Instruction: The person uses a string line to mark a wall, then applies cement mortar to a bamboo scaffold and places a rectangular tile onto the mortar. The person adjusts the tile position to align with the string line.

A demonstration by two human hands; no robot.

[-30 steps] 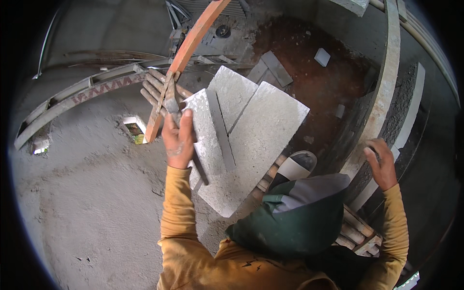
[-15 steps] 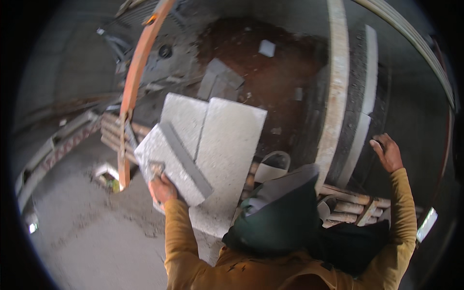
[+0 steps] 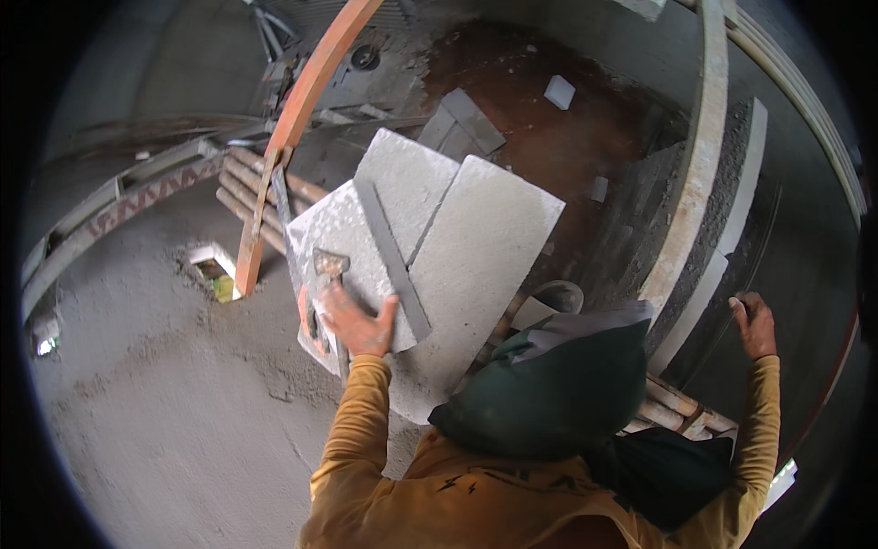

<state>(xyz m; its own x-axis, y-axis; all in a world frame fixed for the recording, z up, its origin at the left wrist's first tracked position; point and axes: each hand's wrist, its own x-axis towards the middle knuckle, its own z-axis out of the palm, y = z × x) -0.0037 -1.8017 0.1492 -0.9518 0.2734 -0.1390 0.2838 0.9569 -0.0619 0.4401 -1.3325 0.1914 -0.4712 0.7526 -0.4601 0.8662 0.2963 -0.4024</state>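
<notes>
My left hand [image 3: 359,325] rests on a speckled pale block [image 3: 340,220], fingers spread over a metal tool [image 3: 331,263] with a worn flat head; its handle is mostly hidden. An orange-red item [image 3: 304,311] lies by the block's left edge. The block sits at an angle on larger pale blocks [image 3: 485,247], a dark grey strip along its right side. My right hand [image 3: 755,325] is out at the right with curled fingers, beside the long pale strips; what, if anything, is in it I cannot make out.
An orange timber post [image 3: 299,101] and bundled poles [image 3: 240,188] stand left. A rusty beam [image 3: 700,165] and pale strips [image 3: 741,183] run along the right. Grey slabs [image 3: 466,119] lie on reddish ground below. A small opening [image 3: 219,274] interrupts the grey mortar surface at left.
My left hand has come down from holding the tool upright to lying spread over it on the block. The block sits flatter and more turned. My right hand is further right.
</notes>
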